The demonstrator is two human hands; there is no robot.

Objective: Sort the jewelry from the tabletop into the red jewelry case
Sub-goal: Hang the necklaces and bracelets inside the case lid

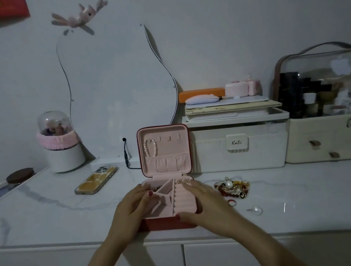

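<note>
While the red jewelry case (169, 200) sits open at the front edge of the table (46, 206), its pink lid standing upright with a pearl bracelet (149, 147) hung on a hook inside, both hands rest on its lower tray. A few small pieces already lie in the far compartments, though they are too dim to name. The left hand (132, 206) lies across the left side with fingers fairly straight, reaching over the small dividers; its grip looks loose and holds nothing that can be seen. The right hand (203, 204) lies flat along the right wall, thumb at the front rim, fingers spread and holding nothing, seemingly steadying the box. Just beside the case on the right waits a tangled heap of bracelets (232, 186), with a small ring (231, 202) near it and a pearl earring (256, 210) a little farther toward the edge. A phone (96, 180) lies to the left. Most of the sorting seems still ahead. The risk is the case sitting so near the table edge: a push from either hand could slide it off, and the round pearl could roll away if brushed.
</note>
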